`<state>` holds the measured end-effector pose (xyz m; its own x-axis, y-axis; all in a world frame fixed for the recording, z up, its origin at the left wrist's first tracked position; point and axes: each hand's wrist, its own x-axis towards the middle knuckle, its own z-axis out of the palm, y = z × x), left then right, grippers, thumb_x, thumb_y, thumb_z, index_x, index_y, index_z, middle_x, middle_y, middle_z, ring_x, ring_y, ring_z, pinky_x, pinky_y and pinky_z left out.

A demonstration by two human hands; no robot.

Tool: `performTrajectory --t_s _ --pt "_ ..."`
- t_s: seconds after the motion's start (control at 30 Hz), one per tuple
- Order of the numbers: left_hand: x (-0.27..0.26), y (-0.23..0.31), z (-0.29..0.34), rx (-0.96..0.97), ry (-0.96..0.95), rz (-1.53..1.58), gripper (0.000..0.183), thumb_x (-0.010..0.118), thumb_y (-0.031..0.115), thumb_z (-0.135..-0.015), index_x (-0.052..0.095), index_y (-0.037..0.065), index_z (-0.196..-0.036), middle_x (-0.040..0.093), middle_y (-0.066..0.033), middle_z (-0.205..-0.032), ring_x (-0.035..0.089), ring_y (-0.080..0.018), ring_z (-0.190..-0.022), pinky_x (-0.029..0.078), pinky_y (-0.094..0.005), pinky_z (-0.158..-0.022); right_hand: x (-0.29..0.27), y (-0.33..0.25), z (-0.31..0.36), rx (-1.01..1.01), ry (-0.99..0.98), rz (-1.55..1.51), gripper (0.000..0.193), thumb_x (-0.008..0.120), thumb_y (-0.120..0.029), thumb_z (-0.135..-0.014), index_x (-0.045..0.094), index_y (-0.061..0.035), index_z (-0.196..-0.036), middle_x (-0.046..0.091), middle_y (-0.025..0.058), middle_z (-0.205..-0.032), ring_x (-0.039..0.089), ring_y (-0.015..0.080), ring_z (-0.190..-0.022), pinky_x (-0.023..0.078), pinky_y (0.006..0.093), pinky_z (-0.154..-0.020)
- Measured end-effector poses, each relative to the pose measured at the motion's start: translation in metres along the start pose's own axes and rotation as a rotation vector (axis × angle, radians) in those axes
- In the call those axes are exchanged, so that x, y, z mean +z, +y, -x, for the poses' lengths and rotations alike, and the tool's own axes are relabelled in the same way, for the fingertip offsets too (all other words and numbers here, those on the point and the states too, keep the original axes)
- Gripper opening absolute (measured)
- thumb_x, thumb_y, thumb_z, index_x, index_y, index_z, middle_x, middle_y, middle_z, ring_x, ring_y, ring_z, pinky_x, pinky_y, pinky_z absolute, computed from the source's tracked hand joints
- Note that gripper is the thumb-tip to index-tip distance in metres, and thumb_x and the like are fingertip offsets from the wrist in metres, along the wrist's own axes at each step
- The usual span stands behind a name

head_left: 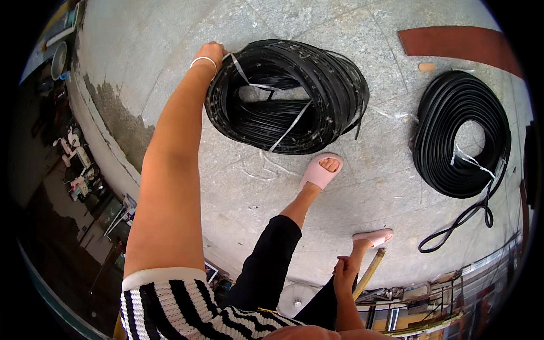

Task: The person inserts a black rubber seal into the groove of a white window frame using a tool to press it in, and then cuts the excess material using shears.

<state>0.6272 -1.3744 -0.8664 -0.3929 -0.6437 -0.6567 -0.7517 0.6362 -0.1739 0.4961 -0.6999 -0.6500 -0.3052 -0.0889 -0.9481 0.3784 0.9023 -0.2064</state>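
A big coil of black rubber strip lies on the floor, dusty and bound with white straps. At its far left edge, my left hand is closed on one of those straps, with the arm stretched out and a white bracelet at the wrist. My right hand rests against my right lower leg, its fingers loosely bent and holding nothing that I can see. On the right lies a second, neater coil of black tubing, tied with a white strap, a loop trailing from it.
A reddish-brown strip lies at the far right. My feet in pink slippers stand close to the big coil. A yellowish pole is beside my right leg. Cluttered shelves line the left; a metal rack stands lower right.
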Motion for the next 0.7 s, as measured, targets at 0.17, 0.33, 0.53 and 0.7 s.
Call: performTrajectory --t_s 0.17,0.33,0.53,0.7 --pt "-0.012 -0.012 0.058 0.078 0.001 0.044 0.014 0.055 0.013 -0.088 0.067 0.007 -0.085 0.066 -0.0169 -0.095 0.062 -0.0362 -0.095 0.050 -0.0422 -0.083 -0.002 -0.009 0.011 -0.009 -0.018 0.005 0.016 0.051 -0.012 -0.095 0.060 -0.0010 -0.101 0.055 0.0023 -0.063 0.054 0.0096 -0.054 0.045 0.0242 -0.051" --pt "-0.015 -0.005 0.110 0.101 0.043 0.356 0.015 0.057 0.015 -0.089 0.067 0.005 -0.084 0.065 -0.0182 -0.087 0.063 -0.0369 -0.084 0.050 -0.0412 -0.077 -0.008 -0.014 0.009 0.013 -0.032 -0.029 0.013 0.048 -0.008 -0.096 0.058 0.0006 -0.099 0.051 0.0014 -0.063 0.049 0.0078 -0.054 0.042 0.0223 -0.051" --pt "0.012 0.011 0.152 -0.284 0.028 0.990 0.026 0.055 0.023 -0.096 0.068 0.000 -0.092 0.068 -0.0137 -0.074 0.063 -0.0232 -0.061 0.051 -0.0325 -0.060 -0.015 -0.013 0.008 -0.022 -0.043 0.018 0.015 0.050 -0.010 -0.094 0.059 0.0003 -0.100 0.053 0.0021 -0.064 0.051 0.0087 -0.055 0.044 0.0235 -0.051" --pt "0.014 0.032 0.121 -0.712 -0.036 1.498 0.048 0.041 0.038 -0.101 0.060 -0.004 -0.113 0.067 -0.0127 -0.072 0.061 -0.0179 -0.053 0.051 -0.0266 -0.051 -0.013 -0.011 0.006 -0.005 -0.043 0.006 0.015 0.051 -0.011 -0.094 0.060 -0.0005 -0.100 0.054 0.0026 -0.065 0.052 0.0092 -0.055 0.045 0.0239 -0.051"
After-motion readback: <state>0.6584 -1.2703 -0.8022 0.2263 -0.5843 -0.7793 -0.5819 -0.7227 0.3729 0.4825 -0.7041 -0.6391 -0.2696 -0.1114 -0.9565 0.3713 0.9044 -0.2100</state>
